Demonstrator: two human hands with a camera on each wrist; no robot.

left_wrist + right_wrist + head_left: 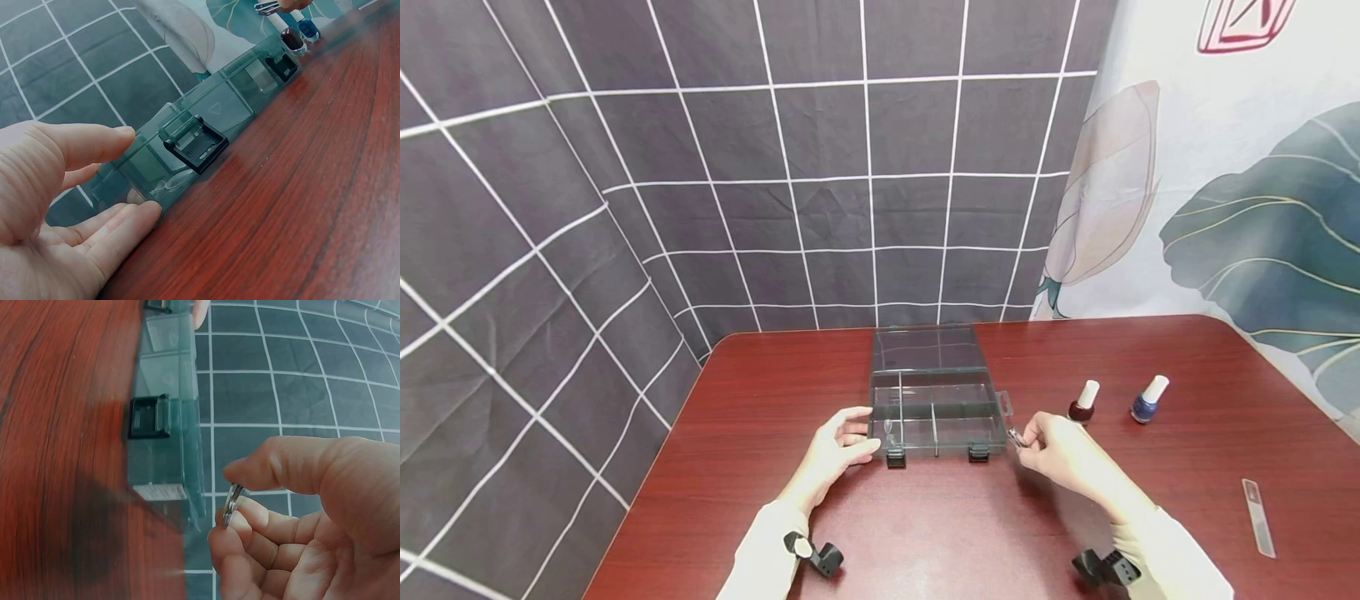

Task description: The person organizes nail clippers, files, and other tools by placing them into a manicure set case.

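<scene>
A clear grey plastic compartment box (951,448) stands with its lid (928,346) swung back and two black latches at the front. My left hand (831,454) holds its front left corner, thumb at the top edge in the left wrist view (69,187). In the front left compartment lies a small transparent item (891,432), its kind unclear. Just off the box's right side, my right hand (1060,454) pinches a silver nail clipper (232,503) between thumb and fingers. Part of the clipper is hidden by the fingers.
Right of the box stand a dark red nail polish bottle (1082,403) and a blue one (1148,400), both with white caps. A nail file (1258,518) lies near the right edge of the red-brown table (775,375). A grey gridded cloth (820,217) hangs behind.
</scene>
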